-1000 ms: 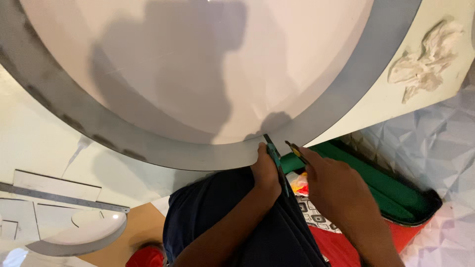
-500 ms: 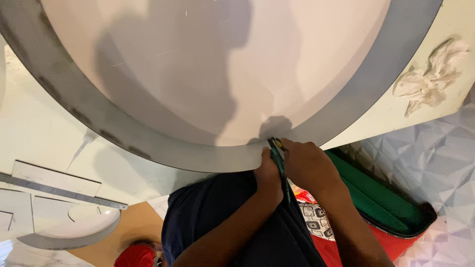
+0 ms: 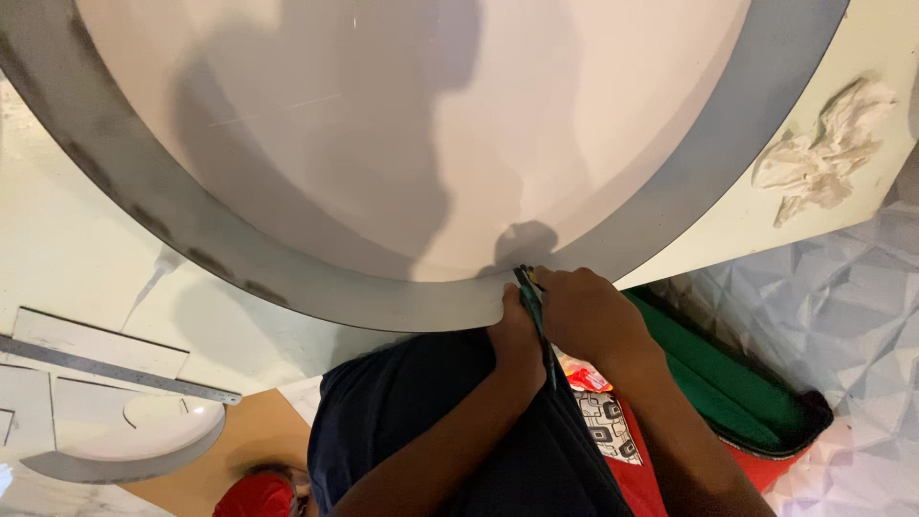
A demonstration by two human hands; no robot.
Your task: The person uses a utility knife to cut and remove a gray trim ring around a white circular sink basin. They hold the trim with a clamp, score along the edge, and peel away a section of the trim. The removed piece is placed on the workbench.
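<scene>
A large round board (image 3: 412, 124), pale in the middle with a broad grey rim, lies on the pale counter (image 3: 57, 239) and fills most of the view. Its near edge reaches the person's lap, where both hands meet. The right hand (image 3: 584, 316) has its fingers closed around a thin dark-handled tool (image 3: 533, 304), the tip set against the board's grey rim. The left hand (image 3: 515, 330) presses the rim just beside the tool, fingers curled on the edge. A crumpled rag (image 3: 823, 148) lies on the counter to the right, a metal ruler (image 3: 115, 369) to the left.
</scene>
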